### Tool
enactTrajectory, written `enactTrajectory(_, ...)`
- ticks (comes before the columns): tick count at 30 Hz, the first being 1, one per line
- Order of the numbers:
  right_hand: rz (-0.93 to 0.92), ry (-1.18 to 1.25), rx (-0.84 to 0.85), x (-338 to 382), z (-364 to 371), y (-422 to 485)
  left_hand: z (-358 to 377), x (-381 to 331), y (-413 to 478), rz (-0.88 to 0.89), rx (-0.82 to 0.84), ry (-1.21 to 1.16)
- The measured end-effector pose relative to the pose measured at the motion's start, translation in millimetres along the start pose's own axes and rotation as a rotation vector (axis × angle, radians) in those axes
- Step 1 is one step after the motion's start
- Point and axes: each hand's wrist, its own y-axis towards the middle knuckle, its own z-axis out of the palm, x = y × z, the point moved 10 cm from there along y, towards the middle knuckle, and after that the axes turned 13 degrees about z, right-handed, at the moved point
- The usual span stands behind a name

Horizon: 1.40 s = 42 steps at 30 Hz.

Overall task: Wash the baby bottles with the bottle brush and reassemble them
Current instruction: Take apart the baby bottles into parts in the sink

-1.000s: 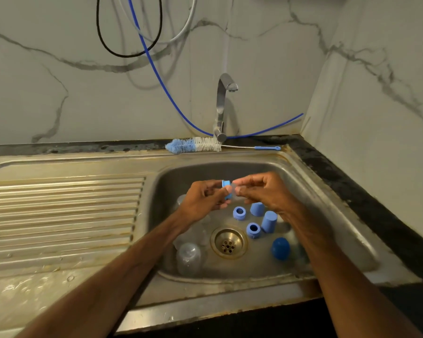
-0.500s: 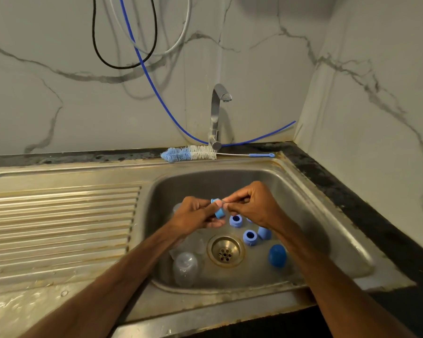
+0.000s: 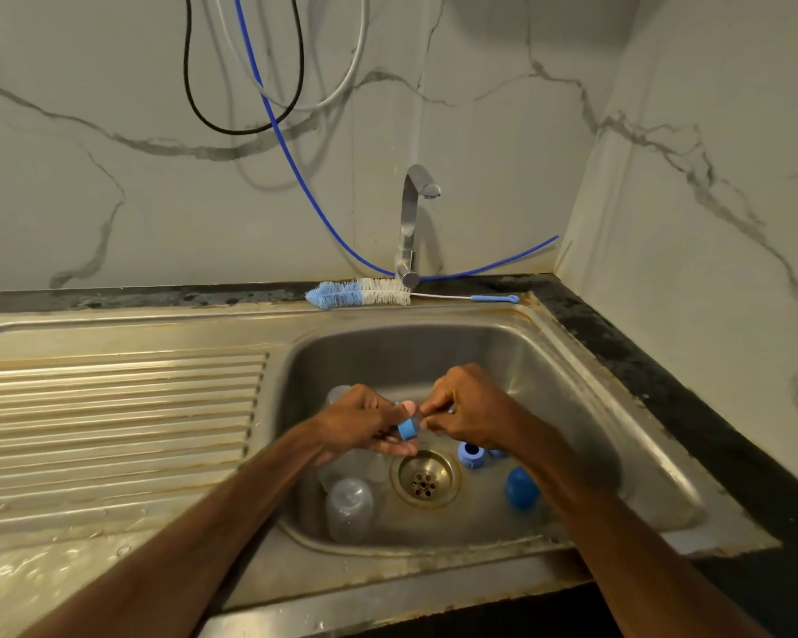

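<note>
Over the sink basin (image 3: 586, 398), my left hand (image 3: 360, 423) grips a small blue bottle ring (image 3: 407, 428). My right hand (image 3: 468, 414) pinches a clear teat (image 3: 422, 419) at the ring's open side. Clear baby bottles (image 3: 349, 501) lie on the basin floor at the left, partly under my left forearm. Another blue ring (image 3: 470, 454) and a blue cap (image 3: 521, 488) sit right of the drain (image 3: 425, 476). The bottle brush (image 3: 365, 293), blue and white bristles on a wire handle, lies on the rim behind the basin.
A chrome tap (image 3: 413, 223) rises behind the basin. The ribbed steel draining board (image 3: 111, 421) spreads to the left, wet near the front. Blue, black and white hoses (image 3: 291, 131) hang on the marble wall. A dark counter (image 3: 664, 384) runs along the right.
Both hands have sunk lower into the basin, towards the drain, still holding the ring and teat together. The view has tilted up a little.
</note>
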Motion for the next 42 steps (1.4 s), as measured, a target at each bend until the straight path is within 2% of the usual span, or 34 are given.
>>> enactTrajectory(2, 0.044, 0.050, 0.012, -4, 0, -1, 5, -2, -2, -0.010, 0.033, -0.003)
enactTrajectory(7, 0.290, 0.491, -0.099, -35, -13, -2, 7, -7, 1, 0.045, -0.003, -0.102)
enactTrajectory(11, 0.245, 0.530, -0.222, -28, -14, -2, 0, -7, 4, 0.079, -0.117, -0.136)
enactTrajectory(15, 0.171, 0.609, -0.131, -11, -7, -1, -14, -15, 3, 0.111, -0.191, -0.135)
enactTrajectory(17, 0.140, 0.532, -0.117, -6, -7, 0, -17, -16, 1, 0.118, -0.176, -0.116)
enactTrajectory(21, 0.156, 0.224, -0.103, -8, -4, 2, -12, -13, 0, 0.095, -0.110, 0.073)
enactTrajectory(24, 0.204, 0.189, -0.076, -10, 0, 0, -11, -10, 2, 0.077, -0.086, 0.146)
enactTrajectory(26, 0.280, 0.336, -0.095, -20, -6, -3, -10, -10, 3, 0.078, -0.092, 0.144)
enactTrajectory(29, 0.490, 0.730, -0.030, -37, -3, -12, -5, -15, 4, 0.109, -0.085, 0.149)
enactTrajectory(34, 0.629, 0.862, 0.001, -43, 5, -19, 2, -22, 5, 0.166, -0.072, 0.233)
enactTrajectory(36, 0.611, 0.786, -0.057, -44, 4, -17, 2, -24, 4, 0.183, -0.090, 0.295)
enactTrajectory(39, 0.447, 0.635, -0.184, -33, -6, -11, -5, -24, 4, 0.207, -0.193, 0.261)
enactTrajectory(42, 0.405, 0.713, -0.143, -27, -8, -10, -16, -25, 4, 0.231, -0.284, 0.204)
